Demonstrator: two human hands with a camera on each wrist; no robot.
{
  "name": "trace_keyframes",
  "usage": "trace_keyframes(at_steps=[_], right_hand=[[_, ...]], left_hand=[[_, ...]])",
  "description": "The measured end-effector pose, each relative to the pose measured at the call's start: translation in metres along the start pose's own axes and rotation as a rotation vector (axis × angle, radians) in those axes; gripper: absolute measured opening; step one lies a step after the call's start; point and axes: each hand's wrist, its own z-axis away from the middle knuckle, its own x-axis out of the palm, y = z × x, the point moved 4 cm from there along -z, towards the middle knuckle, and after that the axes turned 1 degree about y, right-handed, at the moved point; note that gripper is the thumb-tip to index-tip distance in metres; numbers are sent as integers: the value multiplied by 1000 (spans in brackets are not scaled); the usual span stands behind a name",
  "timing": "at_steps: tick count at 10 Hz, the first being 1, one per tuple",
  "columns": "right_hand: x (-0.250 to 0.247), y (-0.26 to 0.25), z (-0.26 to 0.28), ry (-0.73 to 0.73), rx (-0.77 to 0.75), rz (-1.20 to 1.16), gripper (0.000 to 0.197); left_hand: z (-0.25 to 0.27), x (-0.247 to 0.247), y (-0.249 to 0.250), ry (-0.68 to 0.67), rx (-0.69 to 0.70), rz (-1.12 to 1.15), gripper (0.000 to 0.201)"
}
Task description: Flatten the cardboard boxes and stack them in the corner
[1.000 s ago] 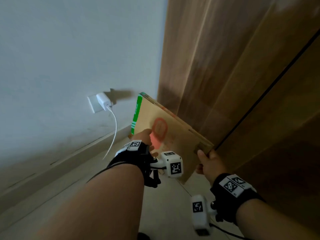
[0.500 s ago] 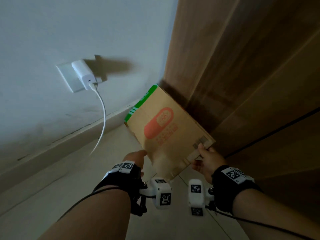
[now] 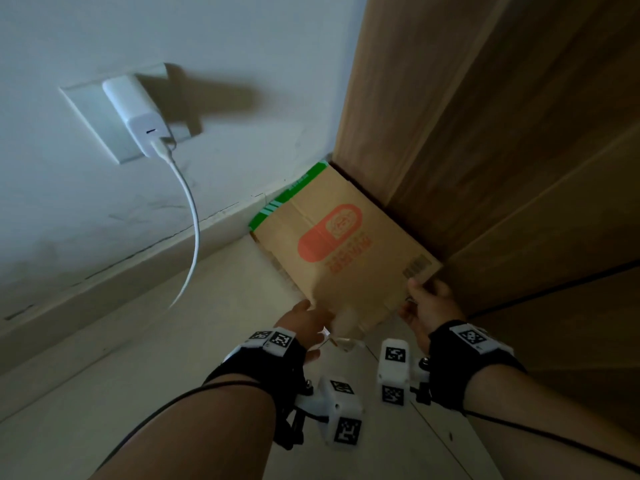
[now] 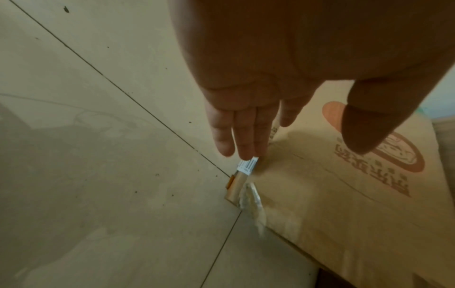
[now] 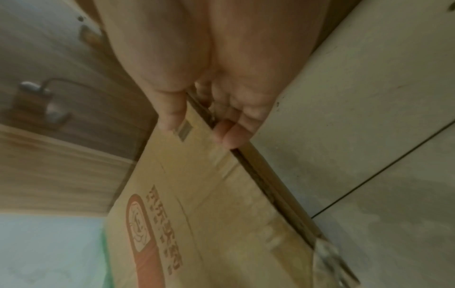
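Seen from the head camera, a flattened cardboard box (image 3: 346, 244), printed with a red capsule-shaped logo and edged in green, lay low in the corner where a pale wall (image 3: 242, 98) met a wooden cabinet (image 3: 485, 133). Its far end sat against the baseboard (image 3: 138, 261), its near end toward the person. The left hand (image 3: 304, 323) reached to the box's near left corner; the right hand (image 3: 429, 303) held the near right corner beside a printed barcode. A white charger (image 3: 138, 119) sat in a wall outlet, its cable (image 3: 192, 220) hanging down toward the tiled floor (image 3: 173, 375).

From the left wrist, the left hand (image 4: 258, 97) showed its fingers (image 4: 243, 140) straight and close together, pointing down at the box's (image 4: 344, 204) corner, the thumb spread apart above the red logo. The fingertips were touching or just short of a small white label and scraps of clear tape at that corner; which could not be told. The hand gripped nothing.

From the right wrist, in a blurred frame, the right hand (image 5: 197, 78) pinched the box's (image 5: 209, 204) edge, thumb lying on the printed face by the barcode and fingers (image 5: 229, 136) curled round the corrugated edge beneath. The floor (image 5: 369, 117) lay to the right, the cabinet (image 5: 61, 165) to the left.
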Motion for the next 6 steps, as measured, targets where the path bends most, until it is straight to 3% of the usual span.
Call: trace_keyframes(at_steps=[1,3,6], right_hand=[[-1,6,-3,-61,-7,35,45],[-3,6,-3,-121,-16,83,51],[-17,3,10,-35,11,151,81]], left_hand=[[-10,1,-2,9,2,-63,73],[-14,-3,-2,29,-6,-32,73],[-12,-7,3,67,50,-33,74]])
